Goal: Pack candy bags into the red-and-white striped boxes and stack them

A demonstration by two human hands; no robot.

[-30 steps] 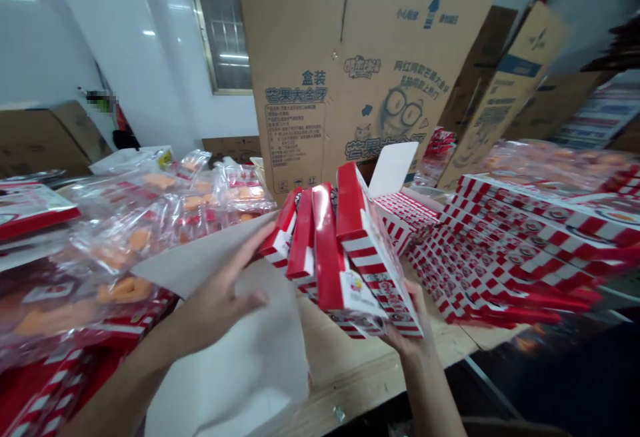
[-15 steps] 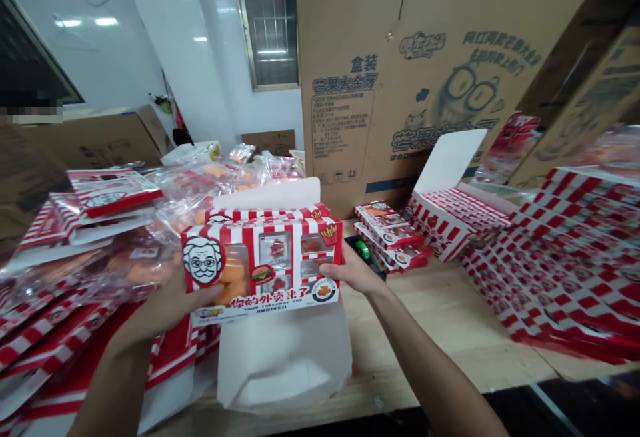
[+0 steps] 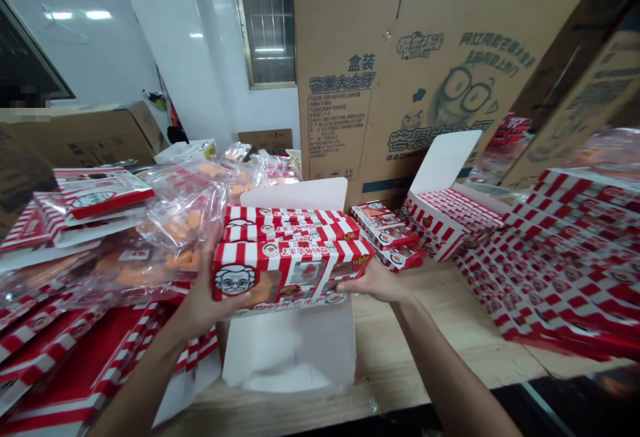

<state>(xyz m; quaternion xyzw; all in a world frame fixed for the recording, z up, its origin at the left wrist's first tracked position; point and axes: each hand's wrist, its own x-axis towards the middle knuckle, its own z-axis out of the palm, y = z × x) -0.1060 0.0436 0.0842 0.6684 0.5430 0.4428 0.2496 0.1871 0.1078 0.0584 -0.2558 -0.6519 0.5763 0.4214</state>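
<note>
A red-and-white striped snack box [image 3: 287, 270] with clear windows and a bearded-face print is between my hands. My left hand [image 3: 207, 300] grips its left end, thumb across the front. At its right end, my right hand [image 3: 375, 282] is closed with the thumb on the front face. Directly behind stand more striped boxes [image 3: 300, 218] of the same kind, in a row. They are in an open carton whose white front flap [image 3: 290, 354] lies on the table and whose back flap [image 3: 305, 192] stands up. The held box tilts, showing its top; its underside is hidden.
On the left lie flattened striped cartons [image 3: 95, 370] and clear bags of orange pieces [image 3: 180, 224]. Right of the carton are a small pile of snack boxes [image 3: 385, 234], a filled open carton [image 3: 440, 224] and a large stack [image 3: 565, 270]. A big cardboard box [image 3: 370, 110] stands behind.
Both hands have moved the snack box right and slightly down, tipping its top toward me. It now sits close against the row of boxes behind it.
</note>
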